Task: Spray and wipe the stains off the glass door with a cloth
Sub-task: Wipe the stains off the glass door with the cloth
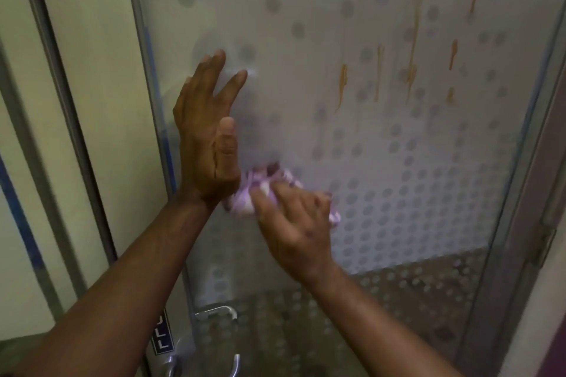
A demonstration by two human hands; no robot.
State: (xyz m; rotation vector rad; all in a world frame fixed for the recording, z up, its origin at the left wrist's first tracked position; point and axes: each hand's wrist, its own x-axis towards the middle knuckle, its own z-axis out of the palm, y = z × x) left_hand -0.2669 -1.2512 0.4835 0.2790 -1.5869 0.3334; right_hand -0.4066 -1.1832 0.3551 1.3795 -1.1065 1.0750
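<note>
Head view shows the wiping under way but far from finished. The right hand (294,223) has its fingers curled over a bunched purple-and-white cloth (263,188) and presses it against the glass door (398,193), low on the pane and towards its left side. The left hand (208,131) holds nothing: its fingers are straight and spread, and it lies against the glass just above and left of the cloth, apparently bracing the door. Several orange-brown stains (415,40) run down the upper right of the pane, well apart from the cloth and not yet wiped. No spray bottle is in view, and whether the streaks have been sprayed cannot be told. By my judgement most of the job is left: the cloth has to travel up and right to reach every streak
</note>
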